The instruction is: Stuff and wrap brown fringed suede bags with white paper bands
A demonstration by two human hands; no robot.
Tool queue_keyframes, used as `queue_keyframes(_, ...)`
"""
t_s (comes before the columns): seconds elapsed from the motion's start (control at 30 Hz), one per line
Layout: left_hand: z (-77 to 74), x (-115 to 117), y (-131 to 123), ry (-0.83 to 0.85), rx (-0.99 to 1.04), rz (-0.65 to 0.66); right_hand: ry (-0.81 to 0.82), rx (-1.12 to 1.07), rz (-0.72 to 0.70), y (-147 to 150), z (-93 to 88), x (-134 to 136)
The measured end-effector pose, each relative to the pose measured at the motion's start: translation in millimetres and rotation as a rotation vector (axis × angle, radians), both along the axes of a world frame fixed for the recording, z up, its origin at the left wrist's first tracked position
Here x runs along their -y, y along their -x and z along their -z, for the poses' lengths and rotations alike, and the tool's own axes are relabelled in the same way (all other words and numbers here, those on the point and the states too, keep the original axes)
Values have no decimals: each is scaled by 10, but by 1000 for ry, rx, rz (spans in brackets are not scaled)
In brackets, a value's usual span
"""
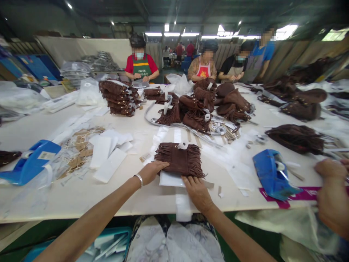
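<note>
A brown fringed suede bag lies flat on the white table just in front of me, on a white sheet. My left hand rests on the bag's left edge, fingers curled over it; a silver bracelet circles that wrist. My right hand presses on the bag's lower edge and the sheet, fingers bent onto them. A small white tag sits on the bag's top edge.
A stack of brown bags and a heap of fringed bags fill the middle of the table. Blue tape dispensers stand left and right. White paper slips lie left. Another person's hand is at the right; several workers sit at the far side.
</note>
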State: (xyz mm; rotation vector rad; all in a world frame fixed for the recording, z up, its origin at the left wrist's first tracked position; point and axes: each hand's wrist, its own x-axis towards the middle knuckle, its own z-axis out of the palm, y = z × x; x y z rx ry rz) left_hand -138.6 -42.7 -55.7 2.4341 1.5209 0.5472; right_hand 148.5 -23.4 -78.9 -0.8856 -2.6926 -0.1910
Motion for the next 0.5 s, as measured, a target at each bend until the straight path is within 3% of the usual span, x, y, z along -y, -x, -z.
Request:
queue_keyframes(0.13,-76,-20,-1,13,-4,17,31,10,79,91,13,73)
queue_keyframes(0.37,-395,73,-221,-27,-58,60,82,-93,212,98,-25,213)
queue_keyframes(0.5,-407,42,-414,-12,-104,93,105,-207,323,5,84,222)
